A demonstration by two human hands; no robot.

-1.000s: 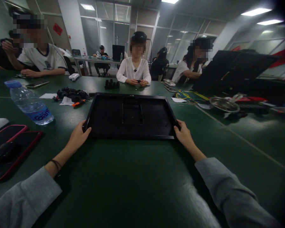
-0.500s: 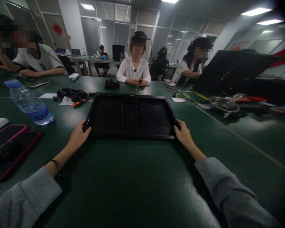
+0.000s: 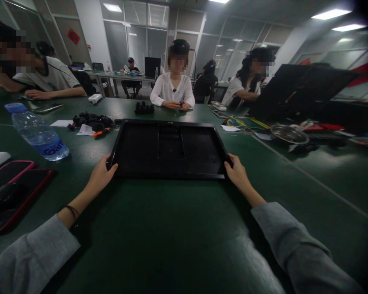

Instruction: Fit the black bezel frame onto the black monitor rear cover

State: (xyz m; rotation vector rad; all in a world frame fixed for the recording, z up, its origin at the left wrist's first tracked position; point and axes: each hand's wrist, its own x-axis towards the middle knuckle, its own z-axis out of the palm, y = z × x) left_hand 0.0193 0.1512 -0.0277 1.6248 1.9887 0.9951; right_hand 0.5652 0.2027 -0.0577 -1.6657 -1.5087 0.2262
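Note:
A black rectangular monitor back shell [image 3: 170, 149] lies flat on the green table [image 3: 171, 237] straight ahead of me. My left hand [image 3: 101, 175] grips its near left corner, thumb on top of the rim. My right hand [image 3: 237, 173] grips the near right corner the same way. Both arms wear grey sleeves, and a dark band circles my left wrist.
A water bottle [image 3: 38, 132] lies on its side at left, with red-edged phones [image 3: 9, 192] nearer me. Black parts and an orange tool [image 3: 93, 121] sit behind the shell. Coloured cables [image 3: 245, 122], a metal dish [image 3: 290, 134] and a raised black panel [image 3: 303, 87] are at right. Several people sit around the table.
My hands and the shell have stayed put. The person at far left has leaned further left.

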